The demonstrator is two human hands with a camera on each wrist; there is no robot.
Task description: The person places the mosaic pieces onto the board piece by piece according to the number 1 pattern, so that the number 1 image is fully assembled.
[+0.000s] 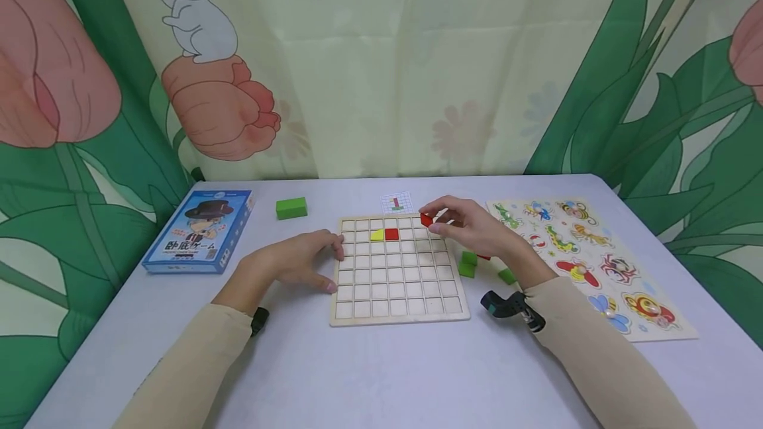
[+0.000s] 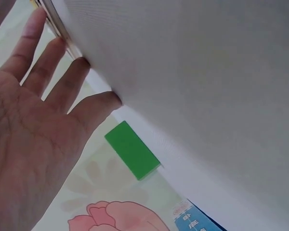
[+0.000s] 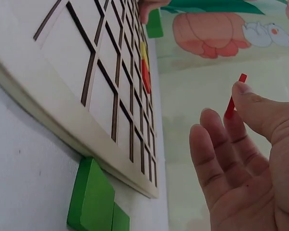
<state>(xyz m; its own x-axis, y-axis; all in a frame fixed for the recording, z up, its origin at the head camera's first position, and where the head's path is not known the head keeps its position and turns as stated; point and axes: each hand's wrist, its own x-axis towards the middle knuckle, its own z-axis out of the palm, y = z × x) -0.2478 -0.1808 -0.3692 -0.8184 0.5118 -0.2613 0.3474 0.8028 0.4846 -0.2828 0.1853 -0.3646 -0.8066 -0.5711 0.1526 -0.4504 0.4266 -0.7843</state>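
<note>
My right hand (image 1: 471, 224) pinches the red tile (image 1: 426, 220) near the grid board's (image 1: 399, 321) far-right corner, a piece I judge light, stiff and smooth, best held by opposite edges, while my left hand (image 1: 299, 258), fingers spread, touches the board's left edge.

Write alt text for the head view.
A person's right grip pinches a red piece near the far right corner of a grid board; the left grip touches its left edge. Yellow and red tiles sit on it; green blocks, a blue box and a picture sheet lie nearby.
</note>
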